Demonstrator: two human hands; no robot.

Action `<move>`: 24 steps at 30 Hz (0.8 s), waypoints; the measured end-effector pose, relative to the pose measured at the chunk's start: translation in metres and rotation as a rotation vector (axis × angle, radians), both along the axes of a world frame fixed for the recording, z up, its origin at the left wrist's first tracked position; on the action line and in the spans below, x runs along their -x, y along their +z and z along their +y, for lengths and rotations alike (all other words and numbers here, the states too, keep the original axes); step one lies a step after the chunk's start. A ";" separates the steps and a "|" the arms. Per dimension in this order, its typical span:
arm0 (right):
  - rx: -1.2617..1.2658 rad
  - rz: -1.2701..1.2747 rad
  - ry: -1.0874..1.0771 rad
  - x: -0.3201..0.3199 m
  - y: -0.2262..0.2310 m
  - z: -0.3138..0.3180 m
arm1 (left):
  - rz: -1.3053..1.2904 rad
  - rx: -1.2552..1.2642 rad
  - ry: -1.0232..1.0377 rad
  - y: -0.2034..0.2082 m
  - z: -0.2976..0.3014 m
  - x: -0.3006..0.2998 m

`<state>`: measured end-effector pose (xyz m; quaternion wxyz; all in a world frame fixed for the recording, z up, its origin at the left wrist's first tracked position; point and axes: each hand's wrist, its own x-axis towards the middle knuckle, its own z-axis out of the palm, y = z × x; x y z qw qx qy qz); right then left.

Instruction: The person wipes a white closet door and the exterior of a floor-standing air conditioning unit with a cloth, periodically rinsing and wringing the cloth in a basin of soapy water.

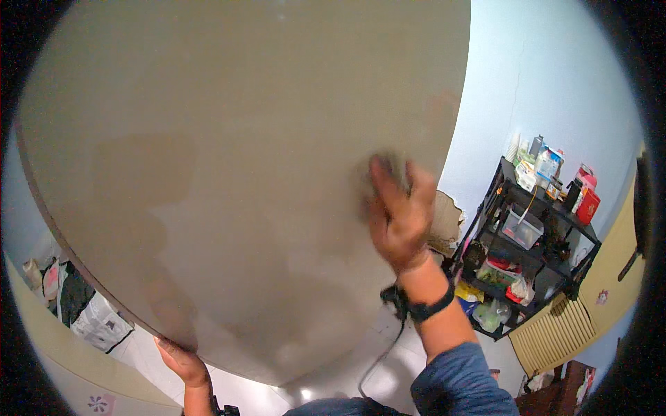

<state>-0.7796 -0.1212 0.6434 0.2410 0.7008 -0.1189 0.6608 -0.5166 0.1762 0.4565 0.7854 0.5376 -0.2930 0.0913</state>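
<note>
A large, smooth brown panel [270,118] with a curved rim fills most of the view and reflects faint shapes. At its lower left rim is my left hand [186,364], closed on the edge; some fingers are hidden by the panel. My right hand [404,218] reaches up to the right part of the surface, smeared by motion. Its bent fingers hold a dark, blurred pad [364,194] against the panel; the pad's exact kind cannot be made out. A black strap with a cord circles my right wrist.
To the right, a black shelf rack [548,260] carries bottles, boxes, a clear plastic bin and bags. Beside it stands a cream louvred door [555,329]. Torn cardboard [445,225] shows behind my right hand. Bags [100,322] lie at the lower left on pale floor tiles.
</note>
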 end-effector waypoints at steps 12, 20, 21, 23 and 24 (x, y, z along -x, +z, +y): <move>-0.007 -0.016 -0.031 0.006 0.020 -0.003 | 0.034 0.024 -0.038 0.000 -0.005 0.005; -0.120 0.093 -0.046 0.003 -0.046 0.012 | 0.047 -0.010 0.021 -0.006 -0.002 -0.002; -0.077 0.087 -0.099 -0.001 -0.026 0.003 | 0.045 -0.009 0.027 -0.006 -0.002 -0.002; 0.077 -0.024 -0.123 -0.007 0.038 -0.020 | 0.023 -0.036 0.040 -0.005 -0.001 0.000; 0.110 -0.099 -0.070 -0.006 0.076 -0.027 | 0.025 -0.033 0.033 -0.005 -0.004 0.002</move>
